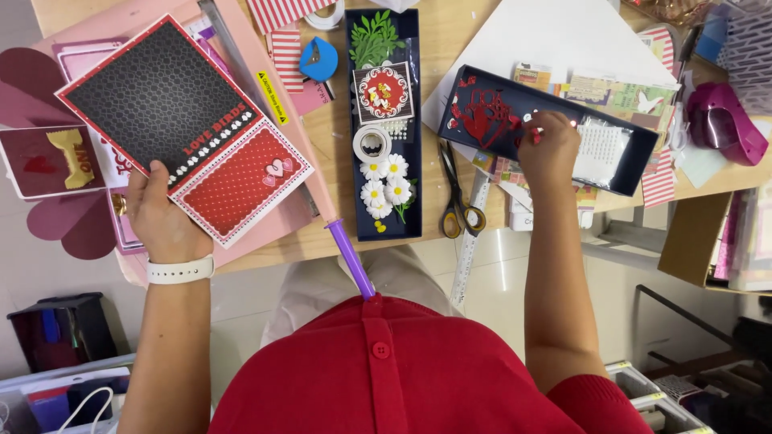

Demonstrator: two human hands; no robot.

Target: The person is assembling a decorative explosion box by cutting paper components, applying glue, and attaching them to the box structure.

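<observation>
The left hand (161, 221) pinches the lower edge of a handmade card (185, 128), thumb on top and fingers underneath, so this grip is grasping the card. The card is black above and red with white dots below, with small hearts on the red panel, and it is held tilted over a pink board (269, 88) that lies on the desk (446, 36). A white band (180, 270) sits on that wrist. Left of this grip lie dark red heart-shaped papers (60, 217).

Right of the left grip, a purple-handled tool (351, 259) sticks out over the desk edge toward the person's red shirt. Beyond it stands a long navy tray (352, 201) set lengthwise away from the person. It holds green paper leaves (374, 38) at the far end, then a red and white square ornament (383, 92), a roll of tape (371, 143), and white paper daisies (384, 181) at the near end.

Scissors (456, 193) with yellow handles lie on the desk between that tray and the right grip, beside a pale ruler (469, 249).

The right hand (548, 149) reaches into a second navy tray (635, 173), set slantwise. Its fingertips are closed around small red pieces (532, 135), a clenched pinch. Just left of this grip in the tray lies a red cut-out ornament (482, 119); just right of it lies a sheet of small white beads (601, 153). Farther right, a magenta punch tool (724, 120) sits on the desk.
</observation>
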